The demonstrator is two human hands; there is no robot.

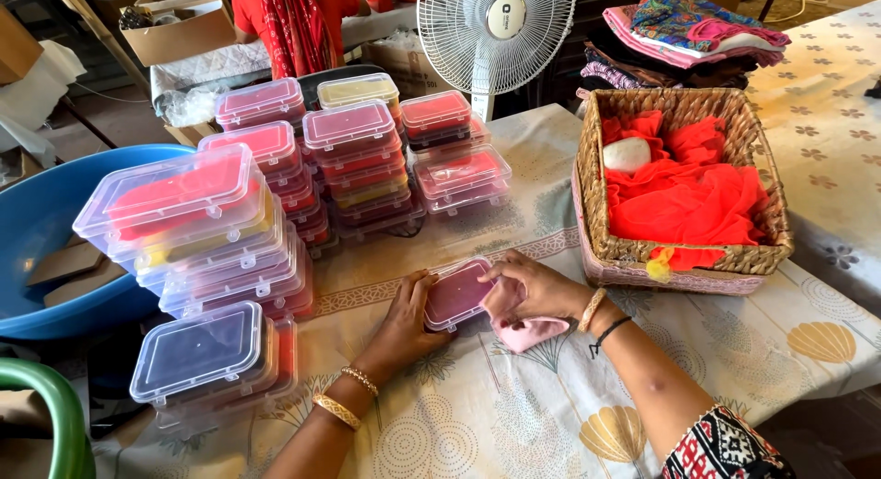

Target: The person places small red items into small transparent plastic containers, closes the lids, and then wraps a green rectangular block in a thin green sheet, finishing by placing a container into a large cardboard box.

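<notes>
While hemmed by stacked boxes (229, 231) and basket (679, 259), both hands (404, 318) around small box (456, 294).

One wicker basket (681, 259), one white fan (496, 25), one blue tub (37, 222), many stacked plastic boxes (220, 231)

Both forearms enter from 6 o'clock, angled up toward centre. Left hand (404, 321) palm down, fingers curled, thumb pointing to 1 o'clock. Right hand (537, 291) at its 3 o'clock, fingers bent, closed in a grip. Bangles on both wrists.
</notes>
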